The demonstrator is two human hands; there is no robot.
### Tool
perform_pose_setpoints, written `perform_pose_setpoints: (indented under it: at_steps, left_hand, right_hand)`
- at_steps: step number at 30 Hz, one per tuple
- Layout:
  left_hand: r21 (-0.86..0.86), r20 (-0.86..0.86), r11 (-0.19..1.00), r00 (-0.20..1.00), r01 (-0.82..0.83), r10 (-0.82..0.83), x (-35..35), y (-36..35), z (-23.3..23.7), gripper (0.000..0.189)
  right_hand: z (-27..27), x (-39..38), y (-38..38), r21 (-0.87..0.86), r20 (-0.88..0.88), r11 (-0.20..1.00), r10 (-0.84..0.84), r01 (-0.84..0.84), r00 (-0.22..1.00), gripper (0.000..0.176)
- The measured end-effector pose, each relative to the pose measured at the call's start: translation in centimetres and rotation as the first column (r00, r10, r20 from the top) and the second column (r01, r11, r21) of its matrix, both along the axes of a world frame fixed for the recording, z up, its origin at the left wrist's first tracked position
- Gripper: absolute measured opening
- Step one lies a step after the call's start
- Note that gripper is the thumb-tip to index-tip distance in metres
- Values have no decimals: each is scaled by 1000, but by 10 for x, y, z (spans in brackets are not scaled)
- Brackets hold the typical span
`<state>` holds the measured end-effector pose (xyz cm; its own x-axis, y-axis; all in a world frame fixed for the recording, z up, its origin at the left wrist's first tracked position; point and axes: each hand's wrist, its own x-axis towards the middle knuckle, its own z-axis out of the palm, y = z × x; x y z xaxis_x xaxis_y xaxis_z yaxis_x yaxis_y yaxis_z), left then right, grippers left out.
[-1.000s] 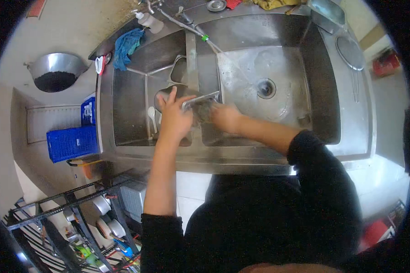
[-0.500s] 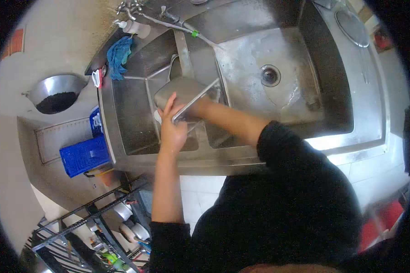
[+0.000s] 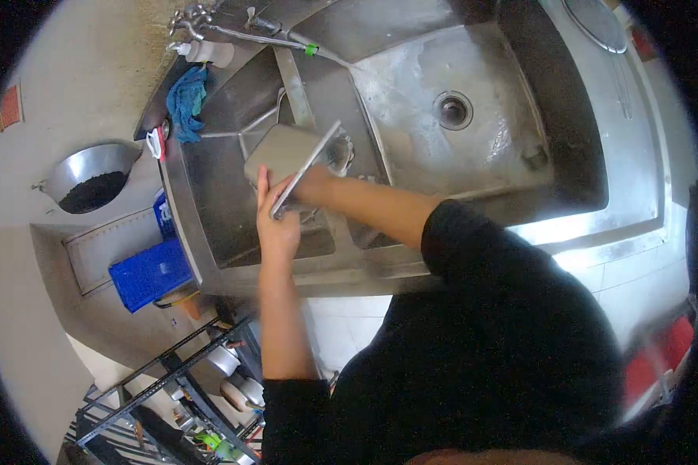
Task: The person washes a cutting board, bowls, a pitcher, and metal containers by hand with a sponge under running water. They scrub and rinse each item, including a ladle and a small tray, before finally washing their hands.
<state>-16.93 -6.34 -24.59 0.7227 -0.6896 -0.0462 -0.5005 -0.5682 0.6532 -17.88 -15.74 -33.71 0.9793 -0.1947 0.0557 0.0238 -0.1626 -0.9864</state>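
A rectangular steel food pan (image 3: 281, 149) is tilted on its side above the left sink basin, its rim edge-on towards me. My left hand (image 3: 278, 226) grips the pan at its lower end, with fingers stretched up along the outer wall and the rim against the palm. Across from the right comes my right hand (image 3: 312, 186), reaching into the pan's mouth behind the rim. Its fingers are hidden, so I cannot make out whether they hold anything. More metalware (image 3: 340, 153) shows partly behind the rim.
The right basin (image 3: 426, 147) has a drain (image 3: 453, 111). Along the back are a faucet (image 3: 256, 37), a pump bottle (image 3: 209, 53) and a blue cloth (image 3: 186, 102). A wok (image 3: 105, 167) with dark contents stands left, above a blue crate (image 3: 149, 275). A strainer (image 3: 597, 23) lies far right.
Both hands and the pan appear slightly further left, as does most of the sink, since the view has shifted. The pan's rim looks steeper. My left hand keeps its hold.
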Motion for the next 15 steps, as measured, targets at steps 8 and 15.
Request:
perform_pose_setpoints:
  at_steps: [8, 15]
  left_hand:
    - [-57, -413, 850, 788, -523, 457, 44, 46, -24, 68]
    - [-112, -730, 684, 527, -720, 435, 41, 79, -14, 50]
  right_hand:
    - [-60, -33, 6, -547, 250, 835, 235, -63, 939, 15]
    - [52, -106, -90, 76, -190, 997, 37, -23, 981, 23]
